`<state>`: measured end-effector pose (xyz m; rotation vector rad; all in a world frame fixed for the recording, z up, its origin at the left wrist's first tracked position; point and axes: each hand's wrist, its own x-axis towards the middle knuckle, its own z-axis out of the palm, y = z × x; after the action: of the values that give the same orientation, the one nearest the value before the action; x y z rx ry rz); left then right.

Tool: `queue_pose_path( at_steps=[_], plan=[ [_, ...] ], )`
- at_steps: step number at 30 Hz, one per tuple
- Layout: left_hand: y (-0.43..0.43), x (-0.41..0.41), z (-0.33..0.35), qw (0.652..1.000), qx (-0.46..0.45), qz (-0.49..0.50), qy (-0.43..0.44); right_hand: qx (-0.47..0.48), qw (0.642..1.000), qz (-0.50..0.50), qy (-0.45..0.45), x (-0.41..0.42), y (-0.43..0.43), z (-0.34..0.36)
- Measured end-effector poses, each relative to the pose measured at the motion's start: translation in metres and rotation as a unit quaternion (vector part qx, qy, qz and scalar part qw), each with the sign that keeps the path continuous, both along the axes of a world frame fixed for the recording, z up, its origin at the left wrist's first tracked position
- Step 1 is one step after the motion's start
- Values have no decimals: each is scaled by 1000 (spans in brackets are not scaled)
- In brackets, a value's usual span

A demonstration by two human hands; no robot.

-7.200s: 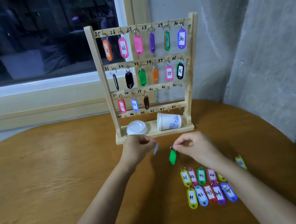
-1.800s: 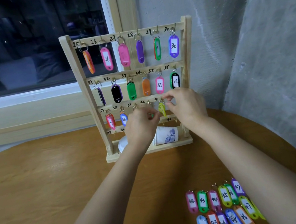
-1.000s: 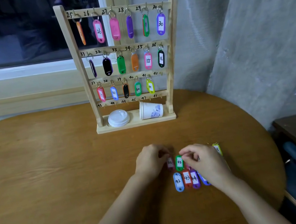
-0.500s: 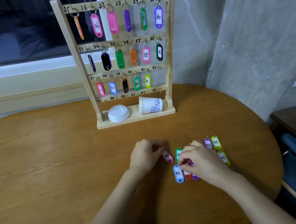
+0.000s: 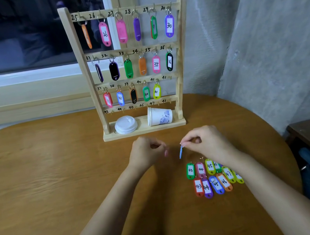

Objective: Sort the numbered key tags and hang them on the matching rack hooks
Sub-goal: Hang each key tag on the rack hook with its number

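Before the wooden hook rack (image 5: 183, 122), left hand (image 5: 147, 153) pinches a pink plastic tag (image 5: 166, 153), right hand (image 5: 207, 142) a blue plastic tag (image 5: 180, 152).

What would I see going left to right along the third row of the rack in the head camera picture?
red tag → blue tag → black tag → green tag → yellow tag → bare hook marked 42
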<state>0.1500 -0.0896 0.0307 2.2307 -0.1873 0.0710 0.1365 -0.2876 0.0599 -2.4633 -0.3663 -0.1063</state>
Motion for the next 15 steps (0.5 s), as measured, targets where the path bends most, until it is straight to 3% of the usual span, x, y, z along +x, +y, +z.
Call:
queue_pose_path(
  at_steps=[10, 15],
  plan=[
    [-13, 59, 57, 989, -136, 33, -54, 94, 992, -40, -75, 74, -6, 41],
    [-35, 91, 89, 982, -154, 78, -73, 109, 986, -61, -106, 104, -8, 61]
  ],
)
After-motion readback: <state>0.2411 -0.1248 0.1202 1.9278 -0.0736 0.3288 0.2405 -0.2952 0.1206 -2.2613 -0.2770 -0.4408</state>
